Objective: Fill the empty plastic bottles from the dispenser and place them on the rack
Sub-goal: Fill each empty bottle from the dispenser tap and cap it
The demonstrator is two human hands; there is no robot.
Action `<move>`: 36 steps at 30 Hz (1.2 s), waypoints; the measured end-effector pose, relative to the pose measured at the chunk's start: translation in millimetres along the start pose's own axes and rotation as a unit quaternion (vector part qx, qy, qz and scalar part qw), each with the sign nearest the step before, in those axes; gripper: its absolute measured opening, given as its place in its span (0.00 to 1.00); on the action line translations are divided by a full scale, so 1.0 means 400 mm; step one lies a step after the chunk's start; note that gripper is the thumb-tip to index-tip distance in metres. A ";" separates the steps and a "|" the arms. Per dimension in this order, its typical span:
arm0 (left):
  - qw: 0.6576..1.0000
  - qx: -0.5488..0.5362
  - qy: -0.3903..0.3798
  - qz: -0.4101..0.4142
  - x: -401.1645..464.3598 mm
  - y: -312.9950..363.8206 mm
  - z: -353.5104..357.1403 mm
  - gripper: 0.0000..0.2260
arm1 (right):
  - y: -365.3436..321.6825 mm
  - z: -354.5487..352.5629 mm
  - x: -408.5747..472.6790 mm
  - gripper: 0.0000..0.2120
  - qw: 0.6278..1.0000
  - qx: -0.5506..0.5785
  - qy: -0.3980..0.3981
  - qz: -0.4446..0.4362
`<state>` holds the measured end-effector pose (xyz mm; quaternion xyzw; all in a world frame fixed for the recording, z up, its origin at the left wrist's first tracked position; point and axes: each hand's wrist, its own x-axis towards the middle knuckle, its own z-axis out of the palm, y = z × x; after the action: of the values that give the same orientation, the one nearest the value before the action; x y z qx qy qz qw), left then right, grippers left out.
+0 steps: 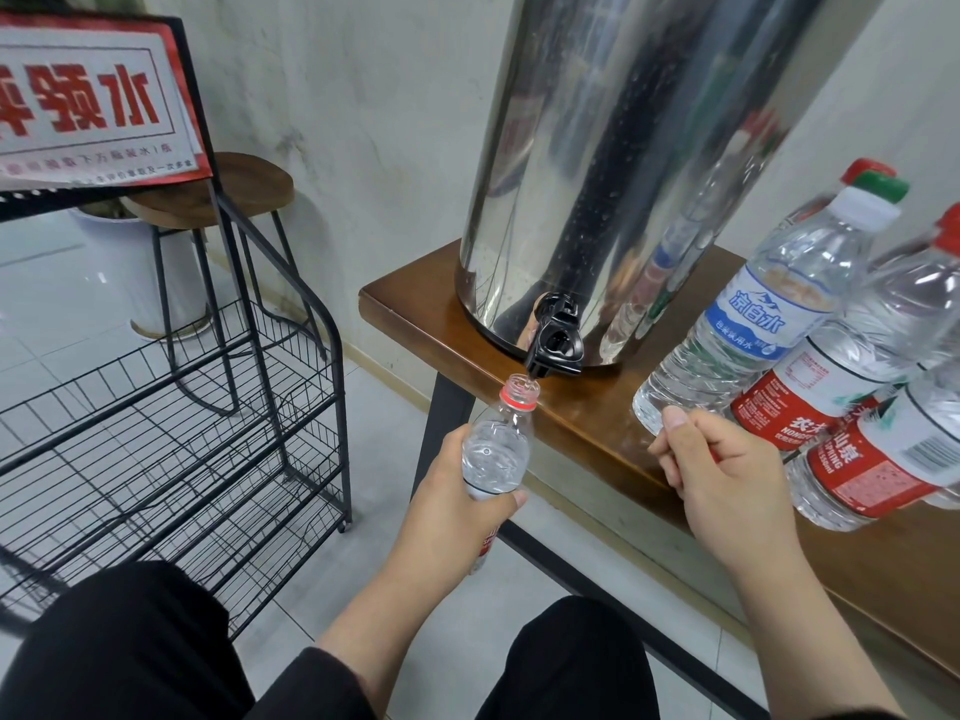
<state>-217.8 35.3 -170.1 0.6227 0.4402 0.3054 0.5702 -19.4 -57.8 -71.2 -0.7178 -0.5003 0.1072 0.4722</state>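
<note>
A steel dispenser point(623, 148) stands on a wooden table point(410, 314), with its black tap point(553, 343) over the table's edge. My left hand point(441, 517) grips a clear, uncapped bottle with a red neck ring point(496, 449). The bottle's open mouth is right under the tap spout. My right hand point(727, 475) hovers at the table edge with fingers curled and thumb on top; nothing shows inside it. A capped blue-labelled bottle point(748, 324) and two red-labelled bottles point(831, 387) stand on the table to the right. A black wire rack point(208, 407) stands to the left, its shelves bare.
A red and white sign point(88, 106) tops the rack. Behind it are a wooden stool point(244, 184) and a white pot point(124, 262). The floor is tiled. My knees in black trousers fill the bottom of the view.
</note>
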 end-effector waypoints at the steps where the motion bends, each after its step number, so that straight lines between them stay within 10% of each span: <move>1: 1.000 0.001 0.001 0.000 0.001 -0.001 0.000 0.29 | -0.001 -0.001 0.000 0.21 1.000 0.000 -0.001 0.000; 36: 1.000 0.006 0.002 0.005 0.008 -0.010 0.000 0.30 | 0.003 -0.001 0.002 0.20 1.000 0.014 -0.005 -0.007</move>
<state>-217.2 38.0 -174.3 0.6275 0.4399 0.3072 0.5643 -18.0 -57.4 -71.7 -0.7073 -0.5060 0.1139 0.4803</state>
